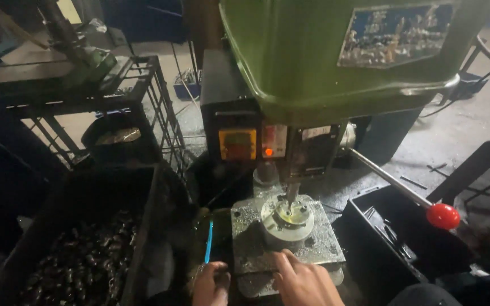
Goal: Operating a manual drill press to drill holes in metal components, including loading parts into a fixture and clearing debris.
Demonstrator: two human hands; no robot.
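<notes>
Resting nearest, the right hand (301, 280) lay with fingers (283, 265) spread on the chip-strewn metal plate (324, 246); the left hand (211, 283) curled loosely beside it. Beyond sat a round silvery fixture (286, 222) under the green drill press (336, 56).

Right hand (304, 280): on the near edge of the drill table (324, 246).
Left hand (211, 283): just left of the right hand, at the table's near left corner.
Round fixture (286, 222): on the table, just beyond the right hand, under the spindle (292, 191).
Crate of parts (80, 260): left of the left hand.
Lever knob (443, 216): right of and beyond the right hand.
Bin (387, 238): right of the table, below the lever knob.
</notes>
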